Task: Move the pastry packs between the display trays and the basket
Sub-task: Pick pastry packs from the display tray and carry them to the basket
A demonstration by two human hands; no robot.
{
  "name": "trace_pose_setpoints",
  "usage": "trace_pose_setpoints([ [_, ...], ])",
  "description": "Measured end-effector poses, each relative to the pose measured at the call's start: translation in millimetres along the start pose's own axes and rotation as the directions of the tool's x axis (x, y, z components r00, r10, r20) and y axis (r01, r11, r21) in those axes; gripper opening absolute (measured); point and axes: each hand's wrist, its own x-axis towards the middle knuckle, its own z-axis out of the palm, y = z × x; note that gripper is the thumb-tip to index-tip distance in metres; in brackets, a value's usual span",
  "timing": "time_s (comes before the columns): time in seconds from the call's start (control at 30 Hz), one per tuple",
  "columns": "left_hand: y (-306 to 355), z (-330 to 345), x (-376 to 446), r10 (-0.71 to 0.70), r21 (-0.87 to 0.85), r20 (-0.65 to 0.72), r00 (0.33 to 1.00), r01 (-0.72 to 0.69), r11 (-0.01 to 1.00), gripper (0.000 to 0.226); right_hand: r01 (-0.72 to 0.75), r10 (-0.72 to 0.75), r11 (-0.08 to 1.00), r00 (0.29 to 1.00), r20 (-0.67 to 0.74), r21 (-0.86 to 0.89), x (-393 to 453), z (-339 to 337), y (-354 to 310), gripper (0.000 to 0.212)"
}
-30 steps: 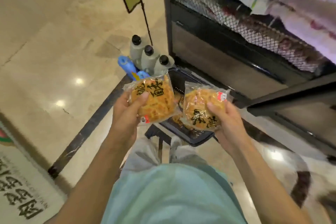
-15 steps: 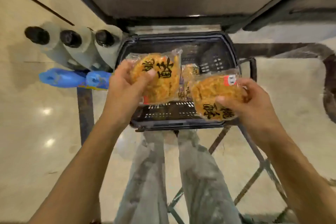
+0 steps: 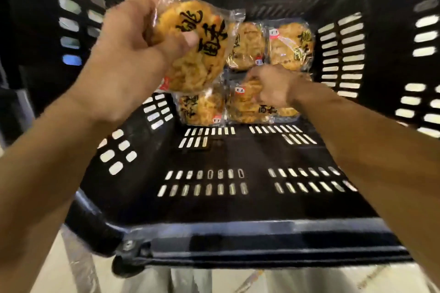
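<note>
Nearest, the basket (image 3: 238, 240) rim crosses the view, pale floor (image 3: 47, 276) below it. The left hand (image 3: 133, 54) holds a pack (image 3: 197, 47) above the basket, thumb pressed on its front, fingers curled behind. Farther in, the right hand (image 3: 273, 85) pinches a second pack (image 3: 247, 104) lying on the slotted bottom among other packs (image 3: 290, 45).

Head view: we look steeply down from close above into the black basket (image 3: 238, 242), its near rim at 6 o'clock, its far wall at 12.
Shared: we have only one view.
</note>
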Motion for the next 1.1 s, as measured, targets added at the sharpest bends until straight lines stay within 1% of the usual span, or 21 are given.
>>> trace_pose_setpoints([
  [0.07,-2.9,4.7,13.9,0.012,0.069,0.035,0.999,-0.014,0.997,0.025,0.011,-0.012,0.998,1.0,-0.014,-0.07,16.6,7.0,1.5,0.061],
  [0.13,-2.7,9.4,27.6,0.003,0.121,0.079,0.997,-0.012,0.993,0.021,0.04,-0.056,0.975,0.996,-0.071,-0.218,24.0,17.5,6.8,0.063],
  [0.2,-4.2,14.2,44.1,-0.004,0.184,0.115,0.993,-0.017,0.983,0.026,0.082,-0.125,0.948,0.985,-0.121,-0.308,22.8,28.5,11.3,0.067],
  [0.3,-5.7,23.0,67.9,-0.003,0.328,0.176,0.984,-0.056,0.943,0.029,0.134,-0.175,0.918,0.981,-0.079,-0.372,15.2,41.1,14.1,0.075],
  [0.37,-3.5,37.2,84.4,0.005,0.479,0.227,0.974,-0.116,0.87,0.024,0.125,-0.16,0.933,0.984,-0.079,-0.337,5.5,36.0,18.0,0.081],
  [0.43,-0.4,55.9,104.9,-0.016,0.598,0.319,0.948,-0.188,0.779,0.024,0.073,-0.102,0.978,0.984,-0.143,-0.197,-12.4,16.7,20.0,0.085],
  [0.47,0.7,67.4,116.2,-0.04,0.638,0.371,0.928,-0.224,0.737,0.028,0.063,-0.089,0.987,0.981,-0.173,-0.15,-24.5,3.8,21.0,0.084],
  [0.53,2.5,94.1,140.8,-0.102,0.714,0.436,0.894,-0.275,0.644,0.04,0.062,-0.101,0.981,0.972,-0.212,-0.184,-49.8,-23.3,28.7,0.073],
  [0.6,4.0,120.1,159.4,-0.153,0.768,0.439,0.886,-0.281,0.575,0.047,0.062,-0.114,0.965,0.975,-0.193,-0.255,-76.0,-47.5,38.9,0.065],
  [0.67,2.5,141.5,168.9,-0.187,0.809,0.413,0.891,-0.265,0.525,0.051,0.023,-0.07,0.957,0.985,-0.156,-0.289,-97.3,-63.1,53.2,0.061],
  [0.7,-0.4,149.1,171.7,-0.192,0.839,0.39,0.901,-0.262,0.477,0.051,-0.005,-0.043,0.952,0.988,-0.15,-0.306,-106.4,-67.2,59.3,0.061],
  [0.77,-10.0,155.7,173.2,-0.16,0.89,0.352,0.922,-0.278,0.361,0.046,-0.043,-0.006,0.946,0.989,-0.148,-0.321,-120.6,-69.1,65.4,0.061],
  [0.83,-21.8,156.3,170.2,-0.087,0.903,0.357,0.93,-0.32,0.286,0.047,-0.073,0.027,0.959,0.985,-0.169,-0.273,-127.5,-66.6,64.5,0.059],
  [0.9,-31.3,156.1,160.2,-0.005,0.913,0.356,0.934,-0.347,0.213,0.066,-0.091,0.048,0.974,0.978,-0.203,-0.209,-127.5,-62.7,60.5,0.058],
  [0.97,-39.5,158.1,145.6,0.03,0.932,0.333,0.942,-0.334,0.139,0.089,-0.112,0.076,0.982,0.971,-0.225,-0.154,-123.6,-58.8,58.9,0.06],
  [1.0,-44.3,161.0,137.4,0.021,0.936,0.322,0.946,-0.322,0.139,0.096,-0.121,0.086,0.983,0.969,-0.233,-0.139,-121.8,-57.2,59.2,0.061],
  [1.1,-61.9,172.1,120.0,-0.071,0.932,0.296,0.953,-0.272,0.24,0.104,-0.13,0.086,0.977,0.967,-0.239,-0.171,-120.3,-52.7,59.2,0.064],
])
